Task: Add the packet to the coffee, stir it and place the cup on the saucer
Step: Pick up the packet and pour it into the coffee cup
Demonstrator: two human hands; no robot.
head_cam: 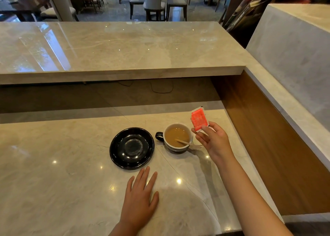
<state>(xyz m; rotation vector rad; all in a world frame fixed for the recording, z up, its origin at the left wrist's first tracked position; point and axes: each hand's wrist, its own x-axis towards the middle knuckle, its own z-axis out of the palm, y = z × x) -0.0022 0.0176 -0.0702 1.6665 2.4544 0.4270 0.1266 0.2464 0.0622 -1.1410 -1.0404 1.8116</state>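
A cup [176,136] with a dark outside, white inside and milky coffee stands on the marble counter, its handle pointing left. A wooden stirrer [187,143] leans in it, sticking out to the right. My right hand [213,141] hovers just right of the cup and pinches the lower edge of a red-and-white packet [199,119], held upright above the cup's right rim. An empty glossy black saucer [132,148] lies left of the cup, apart from it. My left hand [140,198] rests flat on the counter below the saucer, fingers spread, holding nothing.
The lower marble counter [62,173] carries everything. A raised marble ledge [116,48] runs across behind it, and a wood-panelled wall [259,137] with a marble top closes the right side. Chairs and tables stand in the room beyond.
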